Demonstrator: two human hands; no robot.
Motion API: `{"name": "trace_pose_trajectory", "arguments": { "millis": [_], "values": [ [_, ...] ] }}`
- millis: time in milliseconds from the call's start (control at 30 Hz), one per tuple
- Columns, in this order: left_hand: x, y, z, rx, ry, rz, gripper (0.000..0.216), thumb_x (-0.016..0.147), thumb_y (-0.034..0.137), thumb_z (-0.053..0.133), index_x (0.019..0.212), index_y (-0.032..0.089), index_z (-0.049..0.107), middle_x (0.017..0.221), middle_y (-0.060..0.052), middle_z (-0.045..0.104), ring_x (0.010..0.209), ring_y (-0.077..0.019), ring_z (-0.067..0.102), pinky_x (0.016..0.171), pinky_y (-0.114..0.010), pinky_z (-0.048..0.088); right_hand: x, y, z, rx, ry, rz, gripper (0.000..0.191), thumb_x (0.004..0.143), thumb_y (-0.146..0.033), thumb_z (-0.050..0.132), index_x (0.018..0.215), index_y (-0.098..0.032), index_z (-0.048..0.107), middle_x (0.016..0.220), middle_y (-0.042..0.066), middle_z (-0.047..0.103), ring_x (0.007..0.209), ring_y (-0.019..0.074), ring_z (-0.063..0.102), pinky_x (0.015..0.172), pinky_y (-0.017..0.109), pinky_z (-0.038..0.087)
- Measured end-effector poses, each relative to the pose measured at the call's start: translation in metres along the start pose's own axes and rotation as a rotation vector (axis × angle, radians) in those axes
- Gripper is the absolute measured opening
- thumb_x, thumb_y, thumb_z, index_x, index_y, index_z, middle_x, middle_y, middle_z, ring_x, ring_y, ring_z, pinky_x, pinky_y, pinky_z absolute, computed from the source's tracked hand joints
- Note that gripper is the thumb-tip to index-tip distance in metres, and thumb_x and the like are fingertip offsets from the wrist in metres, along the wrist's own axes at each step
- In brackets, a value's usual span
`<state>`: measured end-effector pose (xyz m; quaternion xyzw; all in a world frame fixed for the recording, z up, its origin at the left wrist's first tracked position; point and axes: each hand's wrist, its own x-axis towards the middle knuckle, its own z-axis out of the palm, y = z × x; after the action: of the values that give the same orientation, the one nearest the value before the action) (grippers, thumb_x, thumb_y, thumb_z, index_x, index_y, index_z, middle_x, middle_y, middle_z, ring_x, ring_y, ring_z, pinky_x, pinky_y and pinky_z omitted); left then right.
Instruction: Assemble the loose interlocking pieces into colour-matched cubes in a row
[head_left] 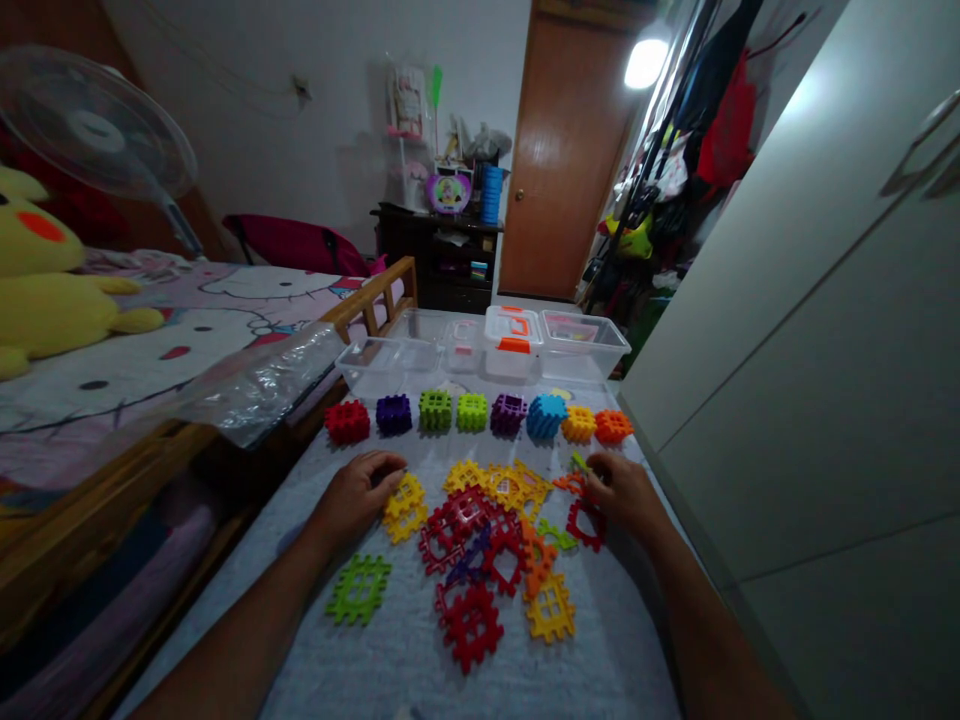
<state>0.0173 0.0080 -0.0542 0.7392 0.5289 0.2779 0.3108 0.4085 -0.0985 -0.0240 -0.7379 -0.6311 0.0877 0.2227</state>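
A heap of flat, toothed plastic tiles (480, 545) in red, yellow, orange, green and purple lies on a grey cloth-covered table (405, 660). My left hand (358, 492) rests on the cloth with curled fingers touching a yellow tile (405, 508). At the heap's right edge my right hand (624, 492) has its fingers curled on an orange tile (571, 483), with a red tile (585, 524) just below it. Behind the heap stands a row of several assembled cubes, from red (347, 421) to orange (613, 426). A green tile (360, 589) lies apart at the front left.
Clear plastic boxes (589, 350), one with a white and orange lid (512, 335), stand at the table's far end. A bed with a yellow plush toy (45, 290) and a plastic bag (262, 385) lies on the left. White wardrobe doors (810, 330) close the right side.
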Motion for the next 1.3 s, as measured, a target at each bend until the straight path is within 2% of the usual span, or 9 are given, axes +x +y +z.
{"name": "trace_pose_trajectory", "arguments": {
  "millis": [200, 467, 533, 700, 867, 967, 1100, 1200, 1300],
  "values": [
    [0.000, 0.005, -0.001, -0.011, -0.004, 0.002, 0.035, 0.074, 0.045, 0.058, 0.092, 0.019, 0.071, 0.094, -0.007, 0.073, 0.087, -0.0247, 0.068, 0.079, -0.033, 0.053, -0.003, 0.009, -0.007, 0.182, 0.058, 0.107, 0.029, 0.083, -0.034, 0.046, 0.095, -0.018, 0.066, 0.079, 0.006, 0.070, 0.067, 0.0196, 0.063, 0.064, 0.030, 0.046],
    [-0.001, 0.009, -0.003, -0.034, -0.007, -0.018, 0.038, 0.073, 0.048, 0.058, 0.093, 0.018, 0.070, 0.095, -0.007, 0.073, 0.089, -0.0251, 0.067, 0.082, -0.034, 0.053, -0.006, 0.021, -0.011, -0.112, -0.019, 0.158, 0.009, 0.075, -0.022, 0.055, 0.069, -0.019, 0.062, 0.077, 0.007, 0.065, 0.071, 0.0192, 0.060, 0.065, 0.030, 0.043],
    [-0.001, 0.009, -0.003, -0.031, -0.009, -0.018, 0.037, 0.073, 0.048, 0.058, 0.093, 0.018, 0.070, 0.095, -0.007, 0.073, 0.088, -0.0250, 0.067, 0.082, -0.034, 0.053, -0.007, 0.015, -0.015, -0.099, -0.057, 0.111, 0.007, 0.074, -0.022, 0.058, 0.070, -0.019, 0.062, 0.079, 0.006, 0.064, 0.073, 0.0189, 0.059, 0.067, 0.029, 0.044],
    [-0.001, 0.007, -0.001, -0.013, 0.003, -0.008, 0.035, 0.075, 0.046, 0.057, 0.093, 0.019, 0.070, 0.095, -0.006, 0.073, 0.089, -0.0246, 0.067, 0.083, -0.034, 0.052, -0.014, -0.014, -0.020, 0.019, -0.307, -0.111, 0.008, 0.075, -0.024, 0.062, 0.081, -0.019, 0.065, 0.082, 0.004, 0.063, 0.073, 0.0181, 0.060, 0.066, 0.029, 0.046],
    [-0.002, 0.006, 0.000, -0.001, 0.019, 0.000, 0.034, 0.077, 0.043, 0.055, 0.094, 0.018, 0.070, 0.096, -0.007, 0.072, 0.090, -0.0241, 0.067, 0.082, -0.034, 0.052, -0.020, -0.052, -0.003, 0.039, -0.222, -0.322, 0.031, 0.079, -0.028, 0.064, 0.109, -0.020, 0.065, 0.108, 0.010, 0.064, 0.097, 0.0242, 0.058, 0.087, 0.039, 0.047],
    [-0.002, 0.003, 0.001, -0.004, 0.018, -0.005, 0.033, 0.077, 0.042, 0.056, 0.095, 0.017, 0.070, 0.097, -0.008, 0.072, 0.090, -0.0246, 0.067, 0.080, -0.034, 0.053, -0.023, -0.080, 0.010, 0.060, -0.191, -0.494, 0.037, 0.087, -0.028, 0.056, 0.124, -0.024, 0.060, 0.127, 0.009, 0.061, 0.116, 0.0269, 0.051, 0.101, 0.045, 0.040],
    [-0.001, 0.000, 0.002, -0.018, 0.013, 0.018, 0.031, 0.078, 0.039, 0.055, 0.095, 0.017, 0.069, 0.098, -0.009, 0.071, 0.092, -0.0247, 0.067, 0.081, -0.034, 0.053, -0.028, -0.110, 0.025, 0.039, -0.272, -0.608, 0.050, 0.091, -0.017, 0.046, 0.140, -0.027, 0.047, 0.147, 0.003, 0.048, 0.133, 0.0286, 0.035, 0.110, 0.049, 0.028],
    [-0.002, -0.001, 0.002, -0.017, 0.010, 0.024, 0.030, 0.079, 0.038, 0.055, 0.095, 0.017, 0.069, 0.098, -0.008, 0.071, 0.093, -0.0246, 0.066, 0.083, -0.035, 0.053, -0.029, -0.119, 0.033, 0.056, -0.341, -0.630, 0.051, 0.088, -0.013, 0.049, 0.137, -0.029, 0.051, 0.141, 0.003, 0.054, 0.131, 0.0294, 0.037, 0.109, 0.049, 0.029],
    [-0.002, 0.000, 0.002, -0.011, 0.016, 0.030, 0.029, 0.079, 0.036, 0.055, 0.095, 0.017, 0.069, 0.098, -0.008, 0.071, 0.093, -0.0246, 0.066, 0.083, -0.035, 0.053, -0.029, -0.119, 0.037, 0.077, -0.322, -0.637, 0.036, 0.089, -0.014, 0.053, 0.121, -0.027, 0.062, 0.126, 0.003, 0.063, 0.121, 0.0266, 0.044, 0.107, 0.045, 0.031]
  ]
}}
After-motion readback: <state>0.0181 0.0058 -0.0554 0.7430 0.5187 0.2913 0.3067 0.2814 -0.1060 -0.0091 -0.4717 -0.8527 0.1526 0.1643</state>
